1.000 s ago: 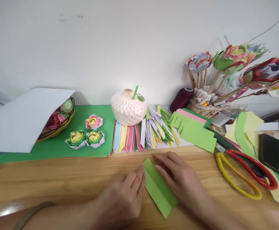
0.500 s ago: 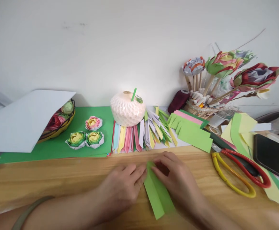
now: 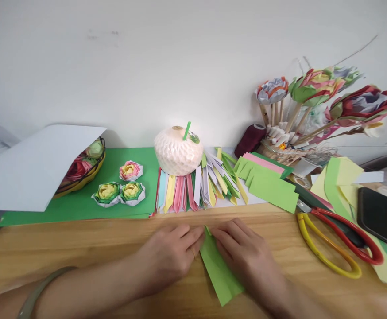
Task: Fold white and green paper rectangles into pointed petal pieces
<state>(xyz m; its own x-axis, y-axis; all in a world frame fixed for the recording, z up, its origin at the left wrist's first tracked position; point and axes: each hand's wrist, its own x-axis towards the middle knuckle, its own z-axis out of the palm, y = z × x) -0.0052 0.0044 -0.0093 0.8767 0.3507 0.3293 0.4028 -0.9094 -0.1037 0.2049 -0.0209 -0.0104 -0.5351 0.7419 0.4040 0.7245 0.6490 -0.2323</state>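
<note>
item: one light green paper sheet (image 3: 222, 277), creased, lying aslant on the wooden table (image 3: 80, 241), on your side of the white textured ornament (image 3: 179, 153) and a little to its right; small fold at the far tip.

your left hand (image 3: 172, 254): fingers bunched together, tips against the sheet's far left edge; pinching or only pressing, you cannot tell. ring on one finger, greenish band (image 3: 44, 288) about the wrist.

your right hand (image 3: 248, 254): fingers close together, tips on the far end of the sheet, along its right edge; pinch or press, again you cannot tell.

just before the ornament, on your side: folded paper strips (image 3: 179, 195), many colours, fanned out.

right of the ornament: green paper pieces (image 3: 273, 192), overlapping; maroon thread spool (image 3: 250, 139); paper flowers on sticks (image 3: 316, 86); scissors (image 3: 349, 230), one handle red, one yellow; farther right, black phone (image 3: 382, 217).

left of the ornament: three small paper flowers (image 3: 132, 191) on a green sheet (image 3: 67, 215); farther left, basket (image 3: 97, 170), partly beneath white paper (image 3: 37, 164).
</note>
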